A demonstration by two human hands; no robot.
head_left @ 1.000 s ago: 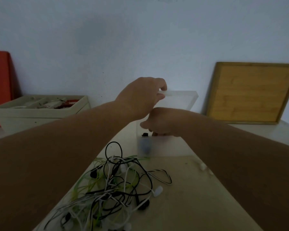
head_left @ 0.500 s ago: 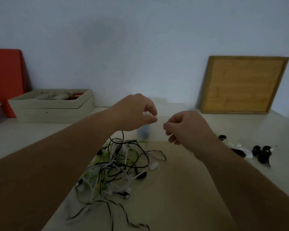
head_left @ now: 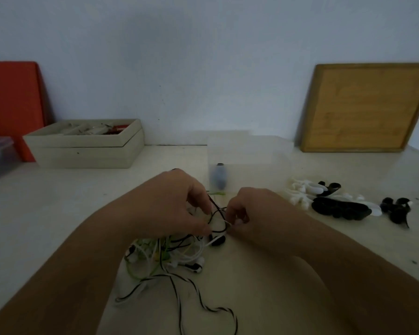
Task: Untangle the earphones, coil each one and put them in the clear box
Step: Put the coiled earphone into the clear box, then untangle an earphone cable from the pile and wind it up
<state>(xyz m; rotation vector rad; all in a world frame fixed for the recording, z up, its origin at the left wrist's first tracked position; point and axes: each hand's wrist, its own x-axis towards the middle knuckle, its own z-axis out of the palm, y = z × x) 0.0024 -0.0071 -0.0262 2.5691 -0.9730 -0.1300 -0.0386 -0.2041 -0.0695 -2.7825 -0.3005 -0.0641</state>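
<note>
The earphone tangle (head_left: 169, 252) lies on the surface (head_left: 58, 213), at 6 o'clock from the clear box (head_left: 252, 153). The left hand (head_left: 169, 204) pinches a black cord. The right hand (head_left: 254, 213) pinches what appears, in dim light, to be a white cord. Draw one cord out slowly and do not tighten knots. Loose black and white pieces (head_left: 336, 204) lie at 3 o'clock, and nothing blocks the box.

Frosted plastic clear box (head_left: 247, 153), matt wooden board (head_left: 365, 107), pale matt table (head_left: 58, 201).
</note>
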